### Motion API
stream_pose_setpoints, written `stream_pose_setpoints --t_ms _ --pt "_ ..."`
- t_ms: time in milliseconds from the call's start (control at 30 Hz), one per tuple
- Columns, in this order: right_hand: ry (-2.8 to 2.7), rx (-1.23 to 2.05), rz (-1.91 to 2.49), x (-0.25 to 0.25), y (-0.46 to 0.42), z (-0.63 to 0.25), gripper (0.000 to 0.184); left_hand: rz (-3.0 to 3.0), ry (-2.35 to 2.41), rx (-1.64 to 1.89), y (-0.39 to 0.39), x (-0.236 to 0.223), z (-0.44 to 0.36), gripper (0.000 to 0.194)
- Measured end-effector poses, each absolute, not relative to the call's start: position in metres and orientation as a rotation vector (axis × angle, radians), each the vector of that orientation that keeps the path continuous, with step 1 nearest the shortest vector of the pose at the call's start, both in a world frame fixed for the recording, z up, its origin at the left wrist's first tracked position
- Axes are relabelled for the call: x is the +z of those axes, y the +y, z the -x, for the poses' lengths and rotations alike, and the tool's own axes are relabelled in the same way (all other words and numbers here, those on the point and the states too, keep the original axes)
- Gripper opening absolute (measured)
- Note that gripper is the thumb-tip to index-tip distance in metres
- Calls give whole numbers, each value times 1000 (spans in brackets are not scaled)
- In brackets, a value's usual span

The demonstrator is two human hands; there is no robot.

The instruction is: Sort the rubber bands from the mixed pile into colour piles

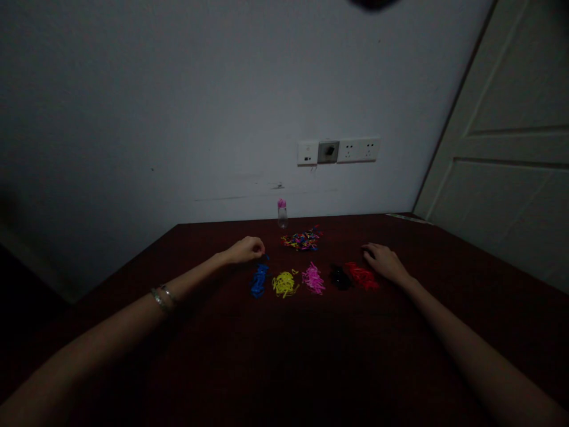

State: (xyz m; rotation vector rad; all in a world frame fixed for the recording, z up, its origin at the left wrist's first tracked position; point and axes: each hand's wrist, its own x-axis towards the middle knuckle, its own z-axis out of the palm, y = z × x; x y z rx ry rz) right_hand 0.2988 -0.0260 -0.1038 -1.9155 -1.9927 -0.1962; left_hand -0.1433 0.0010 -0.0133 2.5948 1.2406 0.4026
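My left hand is closed in a pinch on a small blue rubber band, whose end shows below the fingertips. Just beneath it lies a pile of blue rubber bands. To the right, in a row, come a yellow pile, a pink pile, a black pile and a red pile. Behind the row is a mixed-colour heap of bands. My right hand rests on the table beside the red pile, fingers stretched out and holding nothing.
A clear bottle with a pink top stands at the back of the dark red table, close to the wall. Sockets and a switch panel are set in the wall. A pale panelled door is at the right. The light is dim.
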Motion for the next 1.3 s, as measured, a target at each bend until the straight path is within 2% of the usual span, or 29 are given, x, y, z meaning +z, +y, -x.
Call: stream_pose_setpoints --t_ms 267,467,600,900,1300 --pt "-1991 -209 1920 -105 -26 -299 41 -2442 1235 315 -10 -14 151 21" --pt "-1985 -210 1924 -105 -26 -299 41 -2226 1270 521 3 -24 154 23" --pt "-1979 -211 1917 -103 -27 -298 41 -2075 1414 685 19 -38 159 33" --pt "-1980 -220 1921 -98 -30 -294 40 -1813 1760 1252 59 -70 163 37" --pt "-1983 -195 1927 -93 -35 -292 39 -1635 1736 1276 71 -81 163 33"
